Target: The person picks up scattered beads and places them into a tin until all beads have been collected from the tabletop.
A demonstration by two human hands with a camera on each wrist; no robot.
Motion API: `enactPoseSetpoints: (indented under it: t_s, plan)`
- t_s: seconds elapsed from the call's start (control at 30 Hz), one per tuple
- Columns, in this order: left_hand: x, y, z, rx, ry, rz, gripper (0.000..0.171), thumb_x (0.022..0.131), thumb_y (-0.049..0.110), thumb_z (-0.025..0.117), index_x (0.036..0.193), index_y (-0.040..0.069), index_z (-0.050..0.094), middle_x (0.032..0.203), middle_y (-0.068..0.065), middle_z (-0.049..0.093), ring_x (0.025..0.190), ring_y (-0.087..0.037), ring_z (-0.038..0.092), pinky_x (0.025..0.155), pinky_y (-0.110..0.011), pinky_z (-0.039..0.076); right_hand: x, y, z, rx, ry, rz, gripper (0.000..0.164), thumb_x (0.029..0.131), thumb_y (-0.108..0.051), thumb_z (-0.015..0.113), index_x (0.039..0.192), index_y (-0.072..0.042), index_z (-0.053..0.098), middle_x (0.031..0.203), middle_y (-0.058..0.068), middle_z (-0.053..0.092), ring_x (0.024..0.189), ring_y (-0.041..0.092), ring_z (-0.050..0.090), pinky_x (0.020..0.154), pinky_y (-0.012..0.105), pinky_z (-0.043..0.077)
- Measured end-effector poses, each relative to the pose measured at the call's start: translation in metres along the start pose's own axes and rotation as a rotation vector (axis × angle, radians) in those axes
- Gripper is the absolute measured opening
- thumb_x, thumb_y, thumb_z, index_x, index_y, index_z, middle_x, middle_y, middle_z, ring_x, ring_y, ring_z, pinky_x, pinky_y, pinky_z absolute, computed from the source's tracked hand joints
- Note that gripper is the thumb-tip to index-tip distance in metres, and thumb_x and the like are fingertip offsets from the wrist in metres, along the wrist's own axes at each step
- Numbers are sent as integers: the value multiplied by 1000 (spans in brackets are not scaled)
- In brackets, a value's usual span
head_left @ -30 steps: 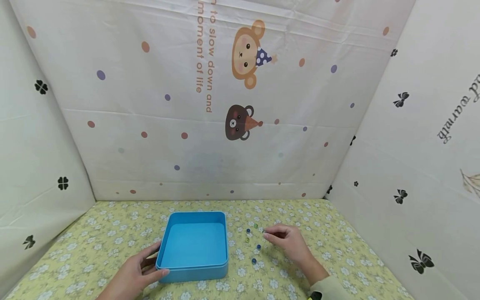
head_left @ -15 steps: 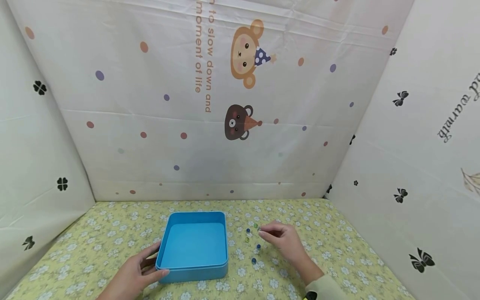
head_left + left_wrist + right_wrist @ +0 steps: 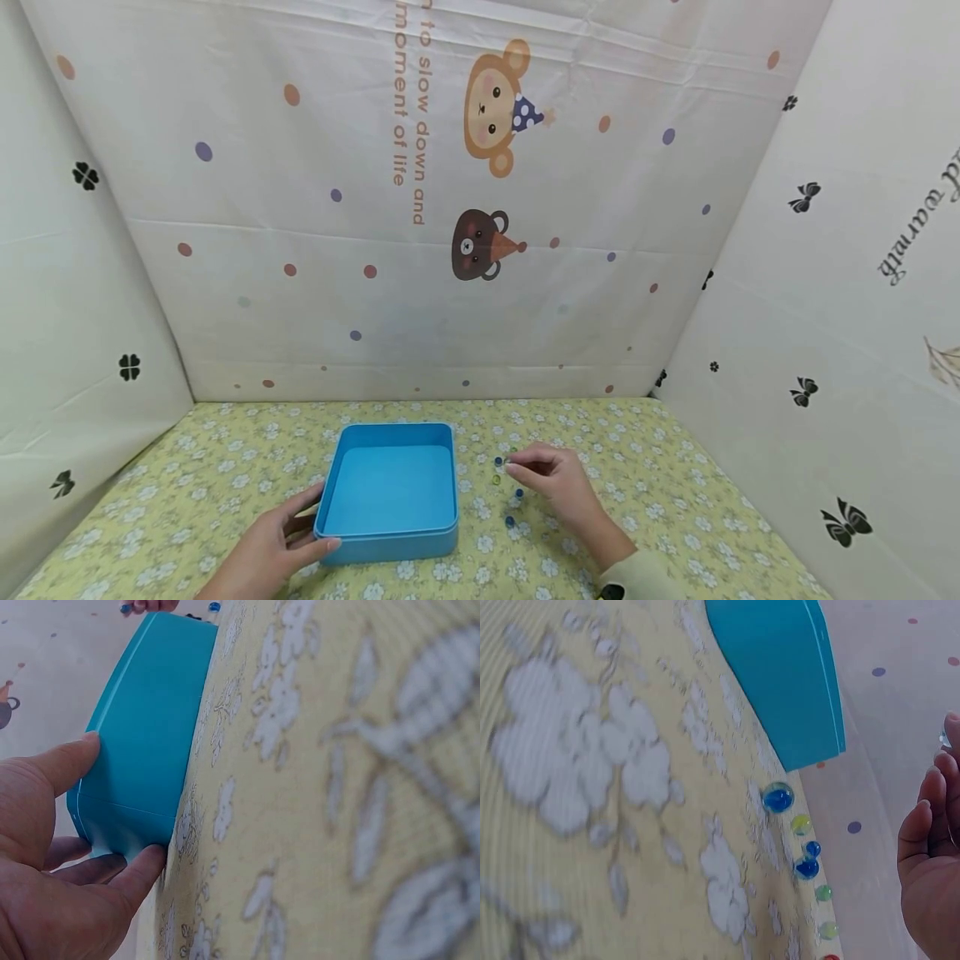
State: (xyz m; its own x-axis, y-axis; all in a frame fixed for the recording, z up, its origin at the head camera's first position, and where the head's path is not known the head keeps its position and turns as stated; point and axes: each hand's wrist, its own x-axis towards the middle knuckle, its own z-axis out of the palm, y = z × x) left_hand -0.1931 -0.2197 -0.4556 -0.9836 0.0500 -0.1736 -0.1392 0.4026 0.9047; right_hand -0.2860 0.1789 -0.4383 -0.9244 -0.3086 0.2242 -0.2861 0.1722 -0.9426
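Note:
A shallow blue box (image 3: 386, 487) stands on the flowered cloth, its inside bare. My left hand (image 3: 270, 542) grips the near left corner, thumb on the front wall and fingers round the side, as the left wrist view shows. My right hand (image 3: 558, 483) is raised to the right of the box, thumb and fingertips pinching a small clear glass marble (image 3: 945, 739). Below and around it lie blue marbles, one by the fingertips (image 3: 498, 461), another nearer the front (image 3: 510, 522), and a yellow-green marble (image 3: 496, 480).
The right wrist view shows several marbles in a loose row beside the box, including a green marble (image 3: 823, 892) and part of a red marble (image 3: 831, 958). White printed sheets (image 3: 405, 317) wall in the yellow flowered cloth (image 3: 247, 450) at the back and sides.
My right hand has moved a little left toward the box with the pinched marble. The left hand, the box and the other marbles have stayed in place.

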Motion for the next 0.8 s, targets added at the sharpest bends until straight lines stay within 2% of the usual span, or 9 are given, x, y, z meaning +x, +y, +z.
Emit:
enactPoseSetpoints:
  t_s: [0.23,0.47,0.7,0.8]
  plan:
    - [0,-1,0,2,1,1,92,88,29,81,160,1,30,158,-38,32,132,-56,51,101,-43,67,2,-2,8,-10,-9,-4,29,93,-23,79,113,-2,78,102,7,72,82,12,68,74,34,72]
    - [-1,0,0,-10,-5,1,93,89,28,81,161,1,28,159,-38,30,134,-58,49,102,-44,67,3,0,15,-15,-54,-52,25,95,-20,76,114,-4,78,102,7,72,82,9,67,72,29,70]
    - [-1,0,0,2,-2,-7,93,89,29,81,160,2,29,158,-38,31,133,-57,50,101,-44,67,4,-3,24,25,-76,-60,30,95,-17,77,115,6,75,104,7,72,85,8,69,74,23,70]
    - [0,0,1,11,3,-9,93,88,30,81,160,2,29,158,-39,32,132,-57,51,100,-43,68,4,-5,28,26,-88,-70,29,94,-16,77,114,6,75,103,6,72,85,8,69,73,20,69]
